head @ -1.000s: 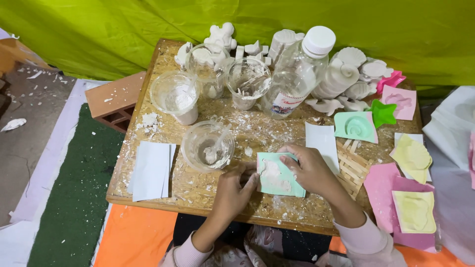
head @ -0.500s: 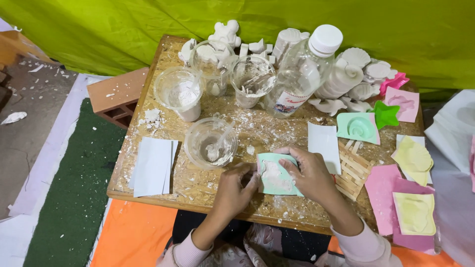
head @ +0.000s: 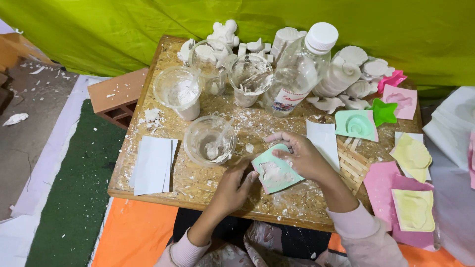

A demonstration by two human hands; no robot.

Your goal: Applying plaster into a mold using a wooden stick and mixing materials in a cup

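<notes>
A pale green square mould (head: 275,174) with white plaster in its hollow lies near the front of a small wooden board table (head: 163,190). My right hand (head: 300,155) grips its upper right side, fingers curled over the edge. My left hand (head: 235,186) holds its left edge with the fingertips. Just left of the mould stands a clear plastic cup (head: 209,140) with white plaster paste and a spoon in it.
More plaster-stained cups (head: 179,92), a clear bottle with a white cap (head: 298,69) and white plaster figures (head: 352,74) crowd the back. Green (head: 356,124), yellow (head: 411,153) and pink moulds (head: 401,99) lie right. White paper sheets (head: 152,164) lie left, a brick (head: 117,98) beside the table.
Both hands have tilted and lifted the green mould slightly, its right side turned up. The view has shifted a little closer.
</notes>
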